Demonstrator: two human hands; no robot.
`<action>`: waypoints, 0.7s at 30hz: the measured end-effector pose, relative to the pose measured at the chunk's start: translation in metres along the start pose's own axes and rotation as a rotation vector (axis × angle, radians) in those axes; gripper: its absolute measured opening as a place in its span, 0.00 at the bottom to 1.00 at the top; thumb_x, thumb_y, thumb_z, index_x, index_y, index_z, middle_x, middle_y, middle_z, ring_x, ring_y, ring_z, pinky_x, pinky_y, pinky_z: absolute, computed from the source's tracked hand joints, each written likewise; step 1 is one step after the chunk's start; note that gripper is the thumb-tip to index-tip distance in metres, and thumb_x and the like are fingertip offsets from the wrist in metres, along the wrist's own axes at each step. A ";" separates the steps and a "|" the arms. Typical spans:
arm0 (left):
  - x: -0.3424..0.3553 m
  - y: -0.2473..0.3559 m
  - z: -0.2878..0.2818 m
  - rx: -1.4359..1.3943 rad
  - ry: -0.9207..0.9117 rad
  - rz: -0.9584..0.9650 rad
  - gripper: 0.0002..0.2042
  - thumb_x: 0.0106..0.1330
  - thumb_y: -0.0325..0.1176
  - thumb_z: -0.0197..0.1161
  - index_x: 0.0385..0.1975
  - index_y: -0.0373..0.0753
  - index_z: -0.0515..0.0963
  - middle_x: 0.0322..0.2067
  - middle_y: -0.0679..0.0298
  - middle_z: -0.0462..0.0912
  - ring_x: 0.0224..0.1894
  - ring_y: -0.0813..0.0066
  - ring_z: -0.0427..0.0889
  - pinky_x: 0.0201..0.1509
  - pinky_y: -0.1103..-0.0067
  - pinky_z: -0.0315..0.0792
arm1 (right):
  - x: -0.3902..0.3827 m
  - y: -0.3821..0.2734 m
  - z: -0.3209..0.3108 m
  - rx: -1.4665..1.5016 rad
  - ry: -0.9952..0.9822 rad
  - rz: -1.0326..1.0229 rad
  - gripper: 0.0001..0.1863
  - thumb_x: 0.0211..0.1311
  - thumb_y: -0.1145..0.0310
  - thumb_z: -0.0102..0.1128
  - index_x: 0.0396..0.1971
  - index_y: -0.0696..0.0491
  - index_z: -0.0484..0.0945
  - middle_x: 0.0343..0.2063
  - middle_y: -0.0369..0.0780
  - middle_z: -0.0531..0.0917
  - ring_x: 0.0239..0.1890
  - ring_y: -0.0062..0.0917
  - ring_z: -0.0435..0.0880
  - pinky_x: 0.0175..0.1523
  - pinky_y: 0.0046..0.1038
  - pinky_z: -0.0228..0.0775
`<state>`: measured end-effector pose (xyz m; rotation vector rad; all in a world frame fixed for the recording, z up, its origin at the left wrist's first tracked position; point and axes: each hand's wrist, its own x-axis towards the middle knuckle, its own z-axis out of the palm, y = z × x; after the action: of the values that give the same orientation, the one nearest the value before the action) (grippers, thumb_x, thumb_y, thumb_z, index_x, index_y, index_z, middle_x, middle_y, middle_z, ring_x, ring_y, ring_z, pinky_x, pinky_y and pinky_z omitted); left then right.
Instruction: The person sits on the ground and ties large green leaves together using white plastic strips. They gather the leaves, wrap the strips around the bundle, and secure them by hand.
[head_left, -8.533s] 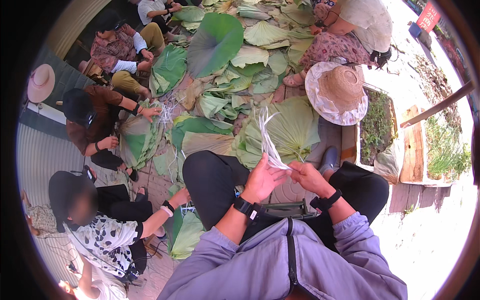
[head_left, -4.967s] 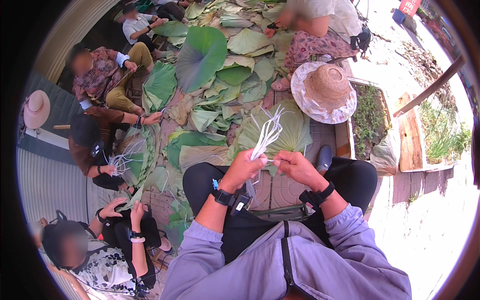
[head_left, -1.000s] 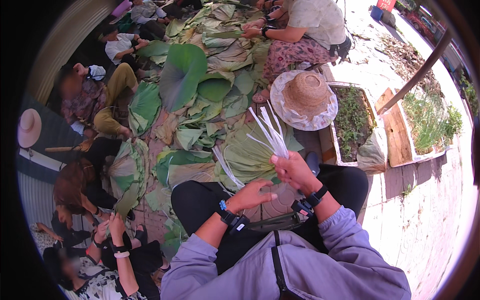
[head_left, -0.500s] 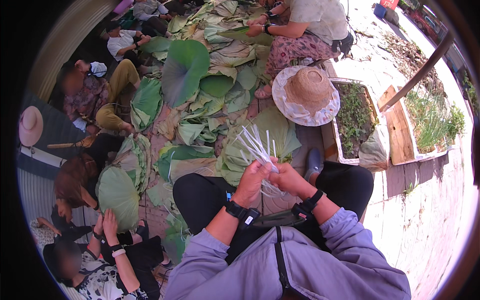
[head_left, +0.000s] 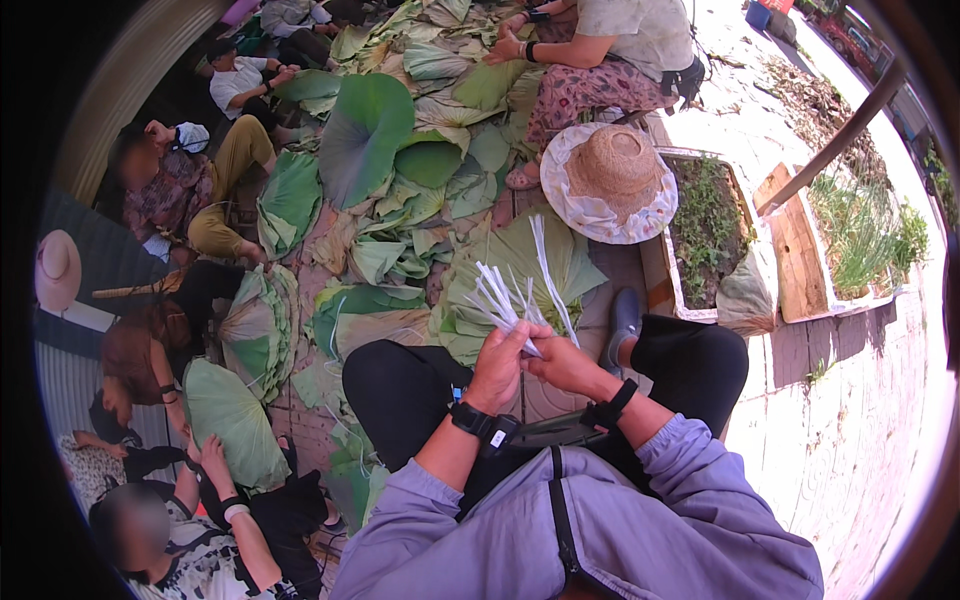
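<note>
A bundle of thin white plastic strips (head_left: 493, 299) rises from my two hands, held together over my lap. My left hand (head_left: 496, 370) is closed round the lower part of the bundle. Pressed against it, my right hand (head_left: 572, 367) is closed too, with a few strips standing up apart from the main bunch on its side. The strips' lower ends are hidden by my fingers. Just beyond my hands, on the ground, lies a large pale green lotus leaf (head_left: 565, 262).
A heap of lotus leaves (head_left: 395, 240) covers the paving ahead. A straw hat (head_left: 615, 170) sits beyond my right knee, beside a planter box (head_left: 690, 250). Several people work around the heap; at lower left a person holds a large leaf (head_left: 232, 425).
The fanned strips have parted into a main bunch and a few separate strips to the right. My right hand has shifted slightly left and down. The person at lower left has moved their leaf.
</note>
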<state>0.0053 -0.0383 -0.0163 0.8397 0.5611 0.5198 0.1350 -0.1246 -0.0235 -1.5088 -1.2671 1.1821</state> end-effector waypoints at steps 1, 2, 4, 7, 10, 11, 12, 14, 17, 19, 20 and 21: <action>-0.001 0.000 -0.001 -0.010 -0.007 -0.003 0.16 0.77 0.41 0.54 0.42 0.32 0.80 0.43 0.56 0.85 0.46 0.70 0.83 0.57 0.72 0.73 | -0.001 0.000 0.000 -0.056 0.009 -0.057 0.11 0.65 0.67 0.64 0.41 0.59 0.81 0.25 0.35 0.79 0.29 0.20 0.77 0.36 0.27 0.71; -0.001 0.001 -0.002 -0.020 -0.015 -0.005 0.15 0.77 0.40 0.55 0.41 0.32 0.80 0.44 0.56 0.85 0.48 0.69 0.82 0.59 0.71 0.72 | -0.002 0.001 -0.006 -0.050 -0.077 0.022 0.13 0.64 0.65 0.65 0.42 0.59 0.81 0.27 0.38 0.80 0.31 0.22 0.78 0.40 0.28 0.72; -0.002 0.002 -0.006 -0.041 -0.026 0.036 0.15 0.77 0.39 0.54 0.41 0.32 0.80 0.44 0.56 0.85 0.49 0.68 0.82 0.61 0.69 0.71 | 0.000 -0.015 -0.026 -0.037 -0.259 0.176 0.17 0.61 0.63 0.67 0.43 0.59 0.80 0.30 0.43 0.82 0.35 0.27 0.81 0.46 0.31 0.74; -0.003 0.008 -0.007 -0.001 -0.012 0.100 0.14 0.77 0.38 0.53 0.42 0.32 0.80 0.44 0.55 0.85 0.50 0.68 0.81 0.62 0.69 0.70 | -0.002 -0.025 -0.037 -0.015 -0.111 -0.019 0.18 0.60 0.63 0.69 0.43 0.61 0.80 0.32 0.42 0.83 0.37 0.25 0.81 0.47 0.28 0.74; -0.004 0.010 -0.009 0.089 0.003 0.137 0.15 0.77 0.38 0.53 0.43 0.32 0.80 0.44 0.56 0.85 0.50 0.69 0.81 0.61 0.70 0.69 | -0.003 -0.031 -0.047 0.216 0.003 0.109 0.18 0.61 0.62 0.69 0.41 0.61 0.80 0.33 0.37 0.83 0.37 0.19 0.79 0.45 0.25 0.72; -0.004 0.011 -0.010 0.121 0.004 0.144 0.15 0.77 0.38 0.53 0.44 0.31 0.80 0.44 0.56 0.85 0.49 0.70 0.81 0.61 0.70 0.69 | -0.002 -0.030 -0.049 0.282 0.054 0.128 0.17 0.62 0.62 0.69 0.41 0.61 0.80 0.33 0.36 0.83 0.38 0.18 0.79 0.45 0.24 0.72; -0.005 0.011 -0.010 0.145 -0.020 0.124 0.15 0.77 0.39 0.53 0.44 0.31 0.80 0.43 0.56 0.85 0.49 0.70 0.81 0.61 0.70 0.69 | -0.001 -0.032 -0.051 0.250 0.083 0.116 0.15 0.62 0.63 0.69 0.40 0.59 0.80 0.34 0.35 0.83 0.37 0.17 0.78 0.43 0.23 0.71; -0.007 0.011 -0.010 0.194 -0.068 0.084 0.16 0.77 0.39 0.53 0.45 0.31 0.80 0.43 0.57 0.85 0.48 0.71 0.81 0.61 0.71 0.69 | -0.001 -0.036 -0.048 0.355 0.145 0.059 0.13 0.63 0.64 0.68 0.39 0.58 0.80 0.32 0.34 0.82 0.36 0.16 0.77 0.41 0.23 0.70; -0.009 0.003 -0.014 0.355 -0.136 0.025 0.16 0.77 0.40 0.53 0.44 0.32 0.78 0.39 0.61 0.84 0.45 0.71 0.82 0.58 0.72 0.72 | -0.001 -0.038 -0.044 0.415 0.147 0.027 0.10 0.64 0.65 0.66 0.37 0.57 0.81 0.29 0.32 0.81 0.34 0.14 0.77 0.37 0.21 0.68; -0.009 0.002 -0.010 0.319 -0.193 -0.049 0.14 0.77 0.41 0.53 0.44 0.34 0.77 0.35 0.64 0.82 0.40 0.73 0.81 0.54 0.73 0.74 | -0.001 -0.038 -0.045 0.444 0.118 0.046 0.09 0.65 0.66 0.65 0.35 0.56 0.81 0.27 0.31 0.80 0.32 0.13 0.76 0.35 0.21 0.67; -0.009 0.001 -0.008 0.301 -0.222 -0.086 0.14 0.77 0.41 0.53 0.44 0.35 0.76 0.33 0.65 0.81 0.37 0.74 0.81 0.51 0.74 0.75 | -0.003 -0.039 -0.046 0.470 0.103 0.066 0.08 0.65 0.66 0.65 0.35 0.56 0.81 0.26 0.30 0.79 0.30 0.13 0.76 0.34 0.21 0.66; -0.010 0.001 -0.006 0.270 -0.224 -0.126 0.13 0.77 0.41 0.54 0.44 0.35 0.76 0.32 0.66 0.80 0.35 0.75 0.80 0.49 0.75 0.76 | -0.004 -0.040 -0.048 0.494 0.087 0.083 0.08 0.65 0.66 0.65 0.34 0.56 0.81 0.24 0.29 0.79 0.29 0.13 0.76 0.34 0.21 0.66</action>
<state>-0.0061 -0.0410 -0.0157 1.0958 0.4794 0.2330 0.1726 -0.1230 0.0259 -1.2355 -0.7828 1.3478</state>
